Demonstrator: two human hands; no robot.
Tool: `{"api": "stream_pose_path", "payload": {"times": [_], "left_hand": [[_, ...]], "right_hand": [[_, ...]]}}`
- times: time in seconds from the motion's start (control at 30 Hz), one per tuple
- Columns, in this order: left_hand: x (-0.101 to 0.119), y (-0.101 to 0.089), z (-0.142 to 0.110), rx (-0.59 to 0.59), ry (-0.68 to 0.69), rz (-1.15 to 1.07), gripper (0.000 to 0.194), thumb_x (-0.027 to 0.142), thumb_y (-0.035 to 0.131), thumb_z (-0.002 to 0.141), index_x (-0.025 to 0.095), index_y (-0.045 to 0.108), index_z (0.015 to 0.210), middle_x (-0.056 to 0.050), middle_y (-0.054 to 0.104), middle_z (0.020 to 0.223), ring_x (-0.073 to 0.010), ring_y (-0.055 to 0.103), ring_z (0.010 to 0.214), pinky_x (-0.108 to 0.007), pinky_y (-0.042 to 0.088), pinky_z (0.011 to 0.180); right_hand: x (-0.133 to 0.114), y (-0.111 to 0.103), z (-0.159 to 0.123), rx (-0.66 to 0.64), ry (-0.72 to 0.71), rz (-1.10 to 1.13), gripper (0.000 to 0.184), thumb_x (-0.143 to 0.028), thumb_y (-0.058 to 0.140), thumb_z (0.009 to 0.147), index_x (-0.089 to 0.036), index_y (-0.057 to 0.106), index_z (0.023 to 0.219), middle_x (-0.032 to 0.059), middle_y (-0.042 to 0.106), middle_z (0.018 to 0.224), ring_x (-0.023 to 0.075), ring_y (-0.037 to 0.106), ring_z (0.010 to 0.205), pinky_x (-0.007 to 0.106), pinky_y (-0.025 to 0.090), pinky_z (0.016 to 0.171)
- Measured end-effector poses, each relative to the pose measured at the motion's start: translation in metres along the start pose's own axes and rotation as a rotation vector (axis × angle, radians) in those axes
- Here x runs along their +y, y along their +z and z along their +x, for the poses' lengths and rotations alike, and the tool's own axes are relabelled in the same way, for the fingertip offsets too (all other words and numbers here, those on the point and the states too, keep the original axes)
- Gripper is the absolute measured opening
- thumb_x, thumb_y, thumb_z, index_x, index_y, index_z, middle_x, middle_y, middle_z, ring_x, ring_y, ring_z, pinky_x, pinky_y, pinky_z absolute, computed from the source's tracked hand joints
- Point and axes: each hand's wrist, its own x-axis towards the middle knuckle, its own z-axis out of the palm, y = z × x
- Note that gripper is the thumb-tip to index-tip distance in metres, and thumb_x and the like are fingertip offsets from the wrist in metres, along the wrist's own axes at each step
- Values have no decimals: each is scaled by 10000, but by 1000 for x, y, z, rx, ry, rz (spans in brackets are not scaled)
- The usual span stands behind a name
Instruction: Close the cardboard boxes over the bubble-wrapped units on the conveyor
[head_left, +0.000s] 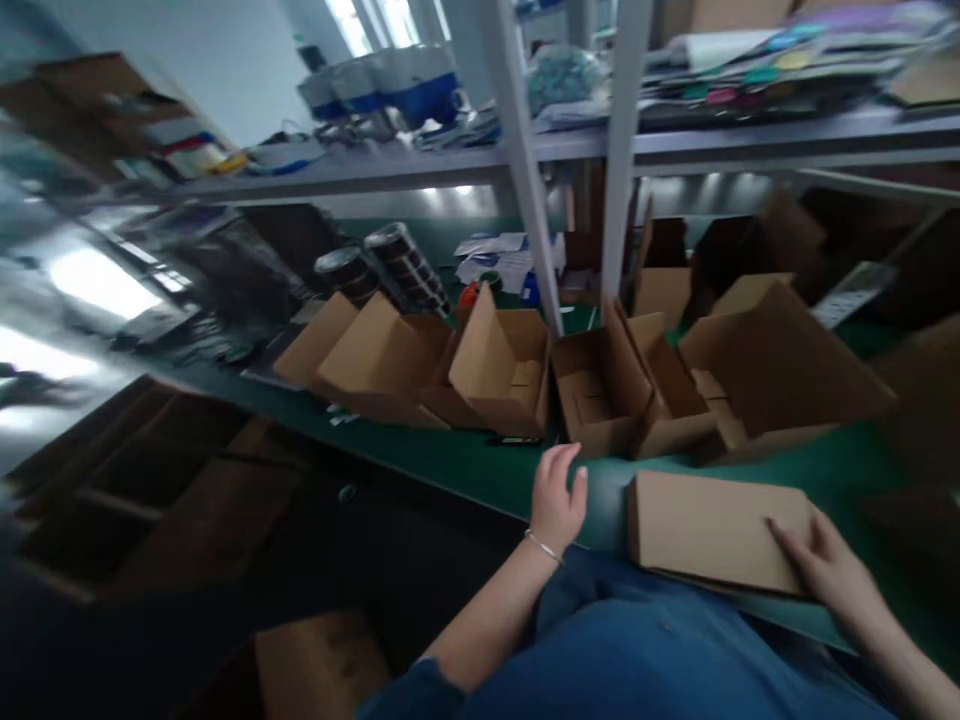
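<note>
A flat closed cardboard box lies at the front edge of the green table, close to my body. My right hand grips its right end, with the thumb on the top face and the other fingers partly hidden at the far corner. Left of the box, my left hand hovers over the table edge with its fingers apart and nothing in it. Just beyond it stand open cardboard boxes, among them a small one and one with a raised flap.
More open boxes line the green table, including a large one at right. Behind them are dark rolls and white posts carrying a loaded shelf. Cartons stand on the floor at lower left.
</note>
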Motion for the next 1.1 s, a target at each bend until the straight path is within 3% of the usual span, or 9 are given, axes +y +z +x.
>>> {"api": "stream_pose_path", "payload": {"times": [0.07, 0.2, 0.3, 0.4, 0.5, 0.63, 0.77, 0.9, 1.1], "left_hand": [[2, 3, 15, -33, 166, 39, 406, 208, 452, 843, 161, 409, 1243, -112, 456, 1184, -204, 416, 1143, -408, 348, 1005], [19, 22, 22, -403, 557, 228, 471, 347, 494, 822, 234, 405, 1271, -94, 439, 1263, -251, 343, 1223, -506, 240, 1049], [25, 42, 26, -519, 588, 367, 592, 489, 496, 794, 266, 353, 1324, -106, 381, 1336, -318, 269, 1266, -587, 221, 1014], [21, 59, 39, -532, 598, 443, 625, 511, 502, 784, 283, 330, 1339, -88, 348, 1373, -318, 258, 1274, -582, 238, 1009], [12, 71, 52, -503, 673, 488, 554, 477, 474, 813, 279, 368, 1319, -69, 348, 1383, -285, 281, 1273, -534, 272, 1017], [5, 82, 59, -436, 744, 529, 488, 450, 426, 845, 261, 411, 1294, -66, 369, 1374, -259, 306, 1270, -520, 272, 1029], [11, 92, 61, -382, 717, 509, 433, 403, 449, 839, 228, 487, 1233, -85, 421, 1332, -267, 355, 1239, -524, 282, 1031], [35, 107, 57, -401, 699, 360, 361, 328, 476, 829, 233, 532, 1173, -74, 495, 1244, -253, 428, 1174, -472, 365, 1007], [103, 145, 31, -613, 558, -39, 439, 282, 432, 864, 221, 373, 1294, -91, 409, 1294, -219, 381, 1213, -428, 370, 1014]], "right_hand": [[-18, 40, 6, 36, 23, 67, 603, -517, 444, 795, -223, 332, 1309, 161, 484, 1220, 323, 487, 1100, 520, 391, 929], [-74, 83, 31, 22, -176, 144, 545, -442, 415, 839, -175, 341, 1309, 122, 468, 1240, 242, 467, 1136, 417, 405, 963], [-108, 65, 52, 147, -329, 49, 442, -363, 380, 875, -179, 396, 1277, 107, 445, 1256, 208, 448, 1144, 368, 398, 965], [-118, 21, 73, 342, -360, -92, 362, -332, 344, 901, -176, 448, 1210, 82, 529, 1106, 166, 502, 1024, 286, 407, 916], [-94, -27, 83, 474, -238, -178, 326, -345, 332, 908, -163, 490, 1127, 74, 561, 983, 165, 520, 916, 274, 410, 860], [-17, -80, 76, 687, 124, -343, 391, -352, 401, 868, -56, 475, 1111, 217, 509, 1051, 286, 481, 960, 409, 383, 797], [49, -107, 62, 568, 366, -471, 246, -293, 432, 848, -86, 563, 853, 106, 538, 653, 175, 490, 594, 316, 351, 595], [64, -100, 42, 451, 279, -476, 269, -282, 365, 882, -143, 571, 779, 42, 519, 583, 130, 432, 511, 304, 322, 574], [27, -60, -20, 207, 9, -440, 217, -309, 434, 858, -223, 610, 765, 32, 589, 693, 182, 520, 711, 339, 372, 728]]}}
